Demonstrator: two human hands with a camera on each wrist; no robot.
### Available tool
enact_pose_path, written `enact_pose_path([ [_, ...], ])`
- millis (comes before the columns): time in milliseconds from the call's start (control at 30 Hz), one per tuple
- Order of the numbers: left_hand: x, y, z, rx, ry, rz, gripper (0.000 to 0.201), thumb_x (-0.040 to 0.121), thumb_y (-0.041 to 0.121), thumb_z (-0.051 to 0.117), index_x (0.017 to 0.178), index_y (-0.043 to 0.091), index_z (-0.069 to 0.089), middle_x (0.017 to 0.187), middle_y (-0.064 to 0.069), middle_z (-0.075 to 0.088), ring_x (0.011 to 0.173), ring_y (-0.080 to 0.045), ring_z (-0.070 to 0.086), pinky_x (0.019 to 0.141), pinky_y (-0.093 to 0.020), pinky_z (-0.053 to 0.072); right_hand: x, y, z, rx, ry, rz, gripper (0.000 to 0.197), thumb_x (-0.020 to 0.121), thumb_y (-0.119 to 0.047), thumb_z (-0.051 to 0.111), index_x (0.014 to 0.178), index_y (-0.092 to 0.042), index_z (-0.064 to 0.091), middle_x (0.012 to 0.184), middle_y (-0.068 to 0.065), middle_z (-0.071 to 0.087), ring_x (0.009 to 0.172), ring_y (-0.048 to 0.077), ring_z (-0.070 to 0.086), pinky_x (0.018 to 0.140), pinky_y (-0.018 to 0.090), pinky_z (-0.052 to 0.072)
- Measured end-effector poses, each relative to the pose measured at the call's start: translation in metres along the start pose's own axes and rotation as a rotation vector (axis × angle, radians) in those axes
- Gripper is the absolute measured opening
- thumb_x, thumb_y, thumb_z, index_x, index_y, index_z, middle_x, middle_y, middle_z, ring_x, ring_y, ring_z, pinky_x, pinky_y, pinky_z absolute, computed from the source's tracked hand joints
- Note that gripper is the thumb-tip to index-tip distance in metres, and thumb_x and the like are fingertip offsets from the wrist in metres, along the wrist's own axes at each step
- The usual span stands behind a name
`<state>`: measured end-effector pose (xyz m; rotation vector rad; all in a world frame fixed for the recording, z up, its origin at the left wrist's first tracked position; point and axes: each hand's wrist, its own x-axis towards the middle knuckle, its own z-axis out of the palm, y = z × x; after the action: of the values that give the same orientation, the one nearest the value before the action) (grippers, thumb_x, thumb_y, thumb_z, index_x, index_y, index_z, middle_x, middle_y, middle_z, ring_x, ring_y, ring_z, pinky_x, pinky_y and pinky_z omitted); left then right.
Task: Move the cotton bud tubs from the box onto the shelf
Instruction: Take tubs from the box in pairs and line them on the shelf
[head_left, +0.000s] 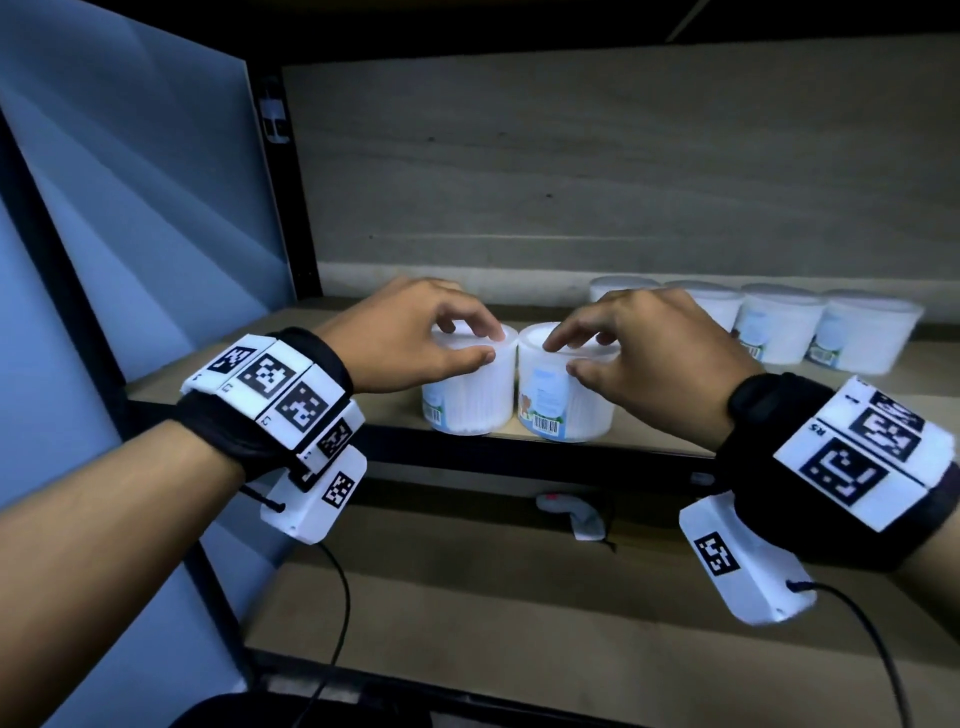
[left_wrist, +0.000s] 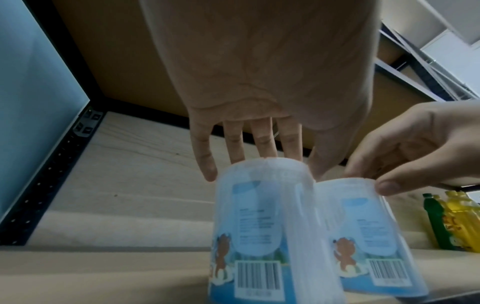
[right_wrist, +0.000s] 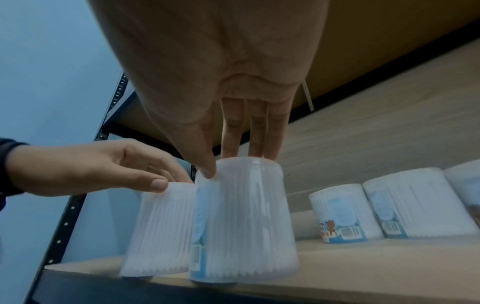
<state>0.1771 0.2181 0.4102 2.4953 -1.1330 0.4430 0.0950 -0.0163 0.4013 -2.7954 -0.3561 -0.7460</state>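
- The left hand (head_left: 415, 332) has its fingers on the lid and its thumb against the near side of the left tub (head_left: 467, 384), a loose top-down grip around the rim.
- The right hand (head_left: 639, 343) holds the right tub (head_left: 563, 389) the same way: fingertips on the lid, thumb on the near side of the wall.
- Both tubs stand upright at the near edge of the shelf (head_left: 260, 358), side by side and touching or very nearly so; the right wrist view shows their bases on the board.
- Further right and further back on the same shelf stands a row of tubs (head_left: 779, 327) already placed, well apart from the pair in hand.
- The step in hand looks like setting down: the pair has reached the shelf and the hands have not yet let go.
- The box is not in view in any picture, so how many tubs are left cannot be told.
- The next move probably calls for nudging the pair back from the edge, since both sit close to the lip, then lifting the fingers straight up so neither tub tips.
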Motion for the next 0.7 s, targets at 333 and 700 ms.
enact_pose_path([
  [333, 0.015, -0.003, -0.006, 0.076, -0.1, -0.066, 0.024, 0.087, 0.041, 0.069, 0.11, 0.038, 0.072, 0.109, 0.023, 0.07, 0.097, -0.005, 0.066, 0.09, -0.033, 0.053, 0.016, 0.004, 0.005, 0.027, -0.027, 0.024, 0.022, 0.085, -0.028, 0.07, 0.101, -0.042, 0.075, 0.089, -0.019, 0.065, 0.093, 0.009, 0.063, 0.079, 0.029, 0.051],
  [700, 0.047, -0.024, -0.005, 0.13, -0.146, -0.138, 0.023, 0.084, 0.04, 0.074, 0.107, 0.04, 0.073, 0.103, 0.021, 0.072, 0.097, -0.002, 0.067, 0.093, -0.025, 0.049, 0.062, 0.013, 0.007, 0.025, -0.138, 0.019, 0.023, 0.076, -0.023, 0.083, 0.094, -0.037, 0.08, 0.085, -0.013, 0.075, 0.086, 0.006, 0.065, 0.075, 0.021, 0.045],
])
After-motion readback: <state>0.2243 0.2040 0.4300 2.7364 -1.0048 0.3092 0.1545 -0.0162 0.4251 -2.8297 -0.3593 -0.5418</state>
